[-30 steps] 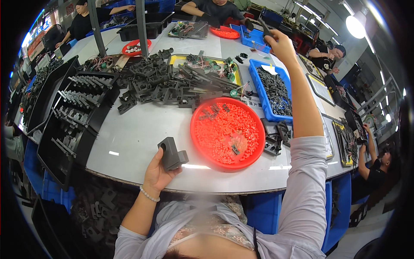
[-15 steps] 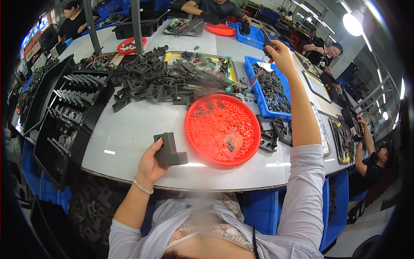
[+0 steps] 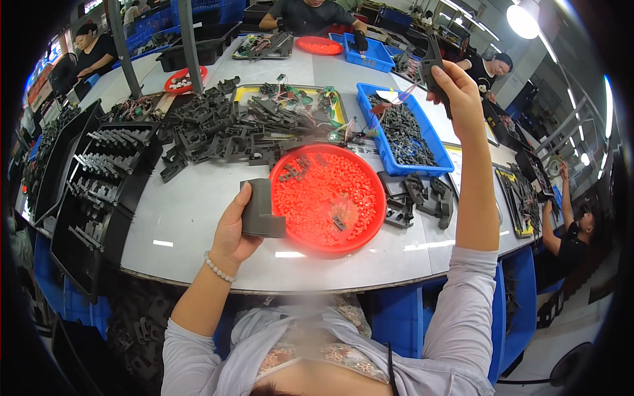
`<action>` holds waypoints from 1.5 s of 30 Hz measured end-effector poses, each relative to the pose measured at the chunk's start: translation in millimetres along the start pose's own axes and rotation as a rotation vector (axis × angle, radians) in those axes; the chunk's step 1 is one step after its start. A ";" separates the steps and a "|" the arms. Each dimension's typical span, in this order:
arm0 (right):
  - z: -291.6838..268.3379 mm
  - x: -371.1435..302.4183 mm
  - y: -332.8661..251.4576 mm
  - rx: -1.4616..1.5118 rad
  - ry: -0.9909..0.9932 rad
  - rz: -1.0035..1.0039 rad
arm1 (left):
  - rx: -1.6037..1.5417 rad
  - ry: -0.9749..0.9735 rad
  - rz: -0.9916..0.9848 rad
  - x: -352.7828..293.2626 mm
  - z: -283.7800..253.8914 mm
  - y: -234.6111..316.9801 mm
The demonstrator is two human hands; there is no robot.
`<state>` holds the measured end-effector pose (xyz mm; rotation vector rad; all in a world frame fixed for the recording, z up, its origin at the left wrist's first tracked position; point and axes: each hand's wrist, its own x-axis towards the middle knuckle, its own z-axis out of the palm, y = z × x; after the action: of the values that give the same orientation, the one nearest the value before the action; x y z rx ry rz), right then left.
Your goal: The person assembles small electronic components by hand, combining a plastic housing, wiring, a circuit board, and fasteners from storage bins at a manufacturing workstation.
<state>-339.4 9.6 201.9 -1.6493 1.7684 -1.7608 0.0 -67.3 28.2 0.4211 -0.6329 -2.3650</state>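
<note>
My left hand (image 3: 232,234) is closed around a dark grey L-shaped plastic housing (image 3: 259,210), held over the near side of the table beside the red bowl (image 3: 379,214). The housing overlaps the bowl's left rim in view. Small red plastic pieces (image 3: 310,211) fill the bowl, with a few dark clips on top. Raised high at the right, my right hand (image 3: 460,96) grips a long dark plastic part (image 3: 433,69). Thin wires (image 3: 408,92) appear to trail from it toward the blue tray (image 3: 367,125); where they end is unclear.
Dark plastic parts (image 3: 218,125) lie heaped left of a yellow-edged tray (image 3: 342,109) with circuit boards. Black bins (image 3: 99,264) with metal rods stand at the left. Loose dark brackets (image 3: 416,195) lie right of the bowl. Co-workers sit around the tables.
My right hand has moved to the right, and the long part in it stands more upright and closer. The left hand has shifted slightly toward the bowl. The whole view has swung a little.
</note>
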 end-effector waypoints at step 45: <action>173.5 -183.1 -11.3 0.083 -0.694 0.222 | 0.793 -0.130 0.411 -35.9 -47.6 -35.2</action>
<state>-135.4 42.0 56.7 -1.6663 1.4486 -0.9745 29.9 -35.6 -25.6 0.4153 -1.5591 -1.6869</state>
